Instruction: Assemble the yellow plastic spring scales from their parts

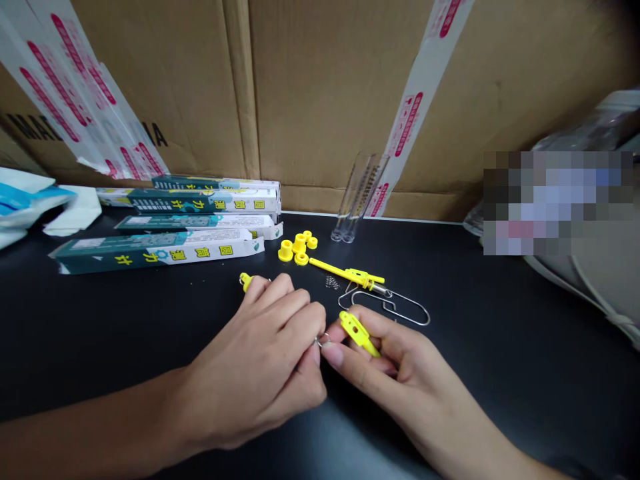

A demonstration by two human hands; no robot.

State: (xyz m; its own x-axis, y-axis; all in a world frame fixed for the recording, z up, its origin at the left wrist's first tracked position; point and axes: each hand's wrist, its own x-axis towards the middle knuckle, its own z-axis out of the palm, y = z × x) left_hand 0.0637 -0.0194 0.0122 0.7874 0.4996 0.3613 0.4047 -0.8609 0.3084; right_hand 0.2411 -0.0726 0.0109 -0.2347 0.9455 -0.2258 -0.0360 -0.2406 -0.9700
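Observation:
My left hand is closed, its thumb and forefinger pinched at a small metal wire loop. Past its knuckles pokes the end of a yellow plastic part; whether the hand grips it is hidden. My right hand touches the same loop with its thumb and fingertips. A yellow plastic piece with a hole is held in the right hand's fingers, sticking up. Just beyond lie a yellow rod assembly with a spring, large bent wire hooks and a small pile of metal bits.
Several yellow caps stand behind my hands. Clear plastic tubes lean on a large cardboard box. Long printed boxes lie at left, near white and blue packaging. A cable runs at right.

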